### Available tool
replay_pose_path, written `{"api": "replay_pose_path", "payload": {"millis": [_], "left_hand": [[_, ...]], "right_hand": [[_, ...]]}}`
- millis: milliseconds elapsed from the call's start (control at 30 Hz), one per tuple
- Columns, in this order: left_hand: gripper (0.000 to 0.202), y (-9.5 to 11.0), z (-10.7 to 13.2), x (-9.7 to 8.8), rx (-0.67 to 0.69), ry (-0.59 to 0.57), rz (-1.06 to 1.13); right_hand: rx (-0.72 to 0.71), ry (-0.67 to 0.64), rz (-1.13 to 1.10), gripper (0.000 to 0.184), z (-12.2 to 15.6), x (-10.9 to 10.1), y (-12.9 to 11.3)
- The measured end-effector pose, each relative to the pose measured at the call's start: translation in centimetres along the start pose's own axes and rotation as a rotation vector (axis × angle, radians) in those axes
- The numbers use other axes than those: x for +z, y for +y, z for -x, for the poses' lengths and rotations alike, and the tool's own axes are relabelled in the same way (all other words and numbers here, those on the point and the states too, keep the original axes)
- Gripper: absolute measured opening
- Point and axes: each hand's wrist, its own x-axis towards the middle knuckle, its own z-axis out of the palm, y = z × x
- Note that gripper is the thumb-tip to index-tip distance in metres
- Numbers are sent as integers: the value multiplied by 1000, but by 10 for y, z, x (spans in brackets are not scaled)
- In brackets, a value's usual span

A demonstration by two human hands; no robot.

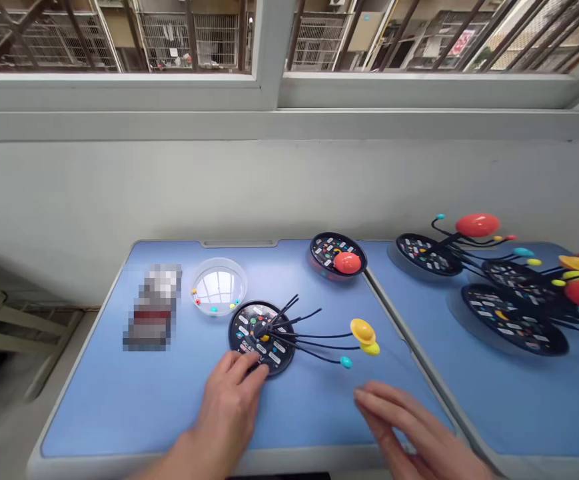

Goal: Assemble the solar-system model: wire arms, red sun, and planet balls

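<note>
On the blue bench (119,407), the black disc (243,332) lies flat near the middle, its dark stems (314,335) fanning out to the right. Three of those stems carry a ringed yellow ball (362,331), a yellow-green ball (370,349) and a small blue ball (346,362); the upper ones end bare. The left hand (236,393) has its fingers on the disc's near edge; how firmly it grips, I cannot tell. The right hand (404,420) is apart from it, near the blue ball, its fingers drawn close together; whether they pinch anything is unclear.

Just behind the disc, to the left, sits a clear round dish (218,283) with a few small coloured beads (214,309) by its rim. Further left lies a pixelated object (153,307). At the back, a round dark base (325,248) bears a red ball (347,263). Right of the seam (416,360), similar models (514,320) crowd together, their stems overlapping. The stems and balls occupy the space between the disc and the right hand.
</note>
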Motion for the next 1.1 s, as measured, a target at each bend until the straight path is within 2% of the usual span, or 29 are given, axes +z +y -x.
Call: {"api": "replay_pose_path", "payload": {"millis": [100,267,367,467,600,800,967,1100], "left_hand": [[31,-13,-5,5,38,-78,-130],[28,-4,-20,21,40,-167,-173],[26,3,-23,28,41,-172,-191],[25,7,-24,34,52,-169,-180],[26,8,-24,37,49,-158,-154],[26,8,-24,37,28,-163,-105],[26,13,-25,35,-5,-191,-61],[26,12,-25,22,32,-152,84]], "right_hand": [[-4,-70,-93,23,6,12,1],[-5,-26,-141,13,-5,29,7],[18,20,-108,15,-15,33,14],[100,32,-45,20,-21,34,23],[200,-39,-44,33,-24,38,28],[325,-141,-192,33,-26,40,21],[601,-167,-530,64,-54,43,6],[750,-188,-821,84,-75,47,0]]}}
